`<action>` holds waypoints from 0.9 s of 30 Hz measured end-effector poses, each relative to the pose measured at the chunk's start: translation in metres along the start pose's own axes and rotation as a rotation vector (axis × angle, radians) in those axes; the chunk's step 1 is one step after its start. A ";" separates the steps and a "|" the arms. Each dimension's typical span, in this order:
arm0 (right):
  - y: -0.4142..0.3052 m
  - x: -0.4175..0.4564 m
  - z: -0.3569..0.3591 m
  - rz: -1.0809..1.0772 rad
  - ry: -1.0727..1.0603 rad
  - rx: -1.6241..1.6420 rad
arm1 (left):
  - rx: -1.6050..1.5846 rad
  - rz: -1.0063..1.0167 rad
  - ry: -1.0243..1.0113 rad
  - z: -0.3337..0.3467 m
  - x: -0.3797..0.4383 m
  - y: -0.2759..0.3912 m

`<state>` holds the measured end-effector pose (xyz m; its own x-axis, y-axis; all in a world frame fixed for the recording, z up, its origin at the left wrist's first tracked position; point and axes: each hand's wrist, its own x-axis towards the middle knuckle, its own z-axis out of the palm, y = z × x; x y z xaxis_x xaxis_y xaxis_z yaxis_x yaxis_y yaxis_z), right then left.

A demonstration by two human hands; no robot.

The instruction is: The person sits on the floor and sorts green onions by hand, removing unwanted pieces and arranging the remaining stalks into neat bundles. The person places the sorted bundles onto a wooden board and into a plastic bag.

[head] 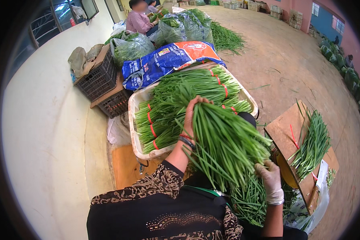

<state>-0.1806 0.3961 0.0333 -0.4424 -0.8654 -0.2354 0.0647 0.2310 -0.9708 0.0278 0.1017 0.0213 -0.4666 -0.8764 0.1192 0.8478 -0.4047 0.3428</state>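
Note:
My bare left hand (193, 112) is wrapped around the leafy end of a large loose bunch of garlic chives (228, 138), held slanting in front of my body. At its pale stem ends, my right hand (270, 177), in a thin translucent glove, has its fingers curled against the lowest stalks. Beneath the bunch stands a white plastic crate (134, 132) filled with chive bundles (195, 78) tied with red bands. More loose green leaves (249, 198) lie below my right hand.
To the right, a wooden board (283, 129) bears a smaller chive bunch (315, 141), red ties and a knife (321, 177). A blue and orange sack (171, 63) lies across the crate's far side. Black crates (99, 75) stand left by the wall. Seated people (139, 19) work beyond.

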 end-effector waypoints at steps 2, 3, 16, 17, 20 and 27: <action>-0.015 -0.009 -0.010 -0.128 0.125 -0.098 | -0.026 -0.028 -0.050 0.012 0.018 -0.010; -0.028 -0.012 -0.015 -0.107 0.156 -0.102 | -0.045 -0.018 -0.080 0.016 0.024 -0.017; 0.036 0.015 -0.095 0.006 0.147 -0.069 | 0.211 0.135 -0.043 -0.048 0.025 -0.003; 0.036 0.018 -0.102 0.008 0.163 -0.059 | 0.230 0.102 -0.019 -0.048 0.028 -0.001; 0.021 0.022 -0.101 -0.024 0.138 0.033 | 0.263 0.040 0.024 -0.043 0.024 0.000; 0.014 0.038 -0.048 -0.344 0.478 -0.082 | 0.208 0.107 -0.070 -0.059 0.031 -0.001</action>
<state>-0.2396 0.3877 0.0129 -0.7809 -0.6045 0.1572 -0.2144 0.0230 -0.9765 0.0269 0.0595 -0.0306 -0.3990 -0.8884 0.2269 0.8267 -0.2415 0.5082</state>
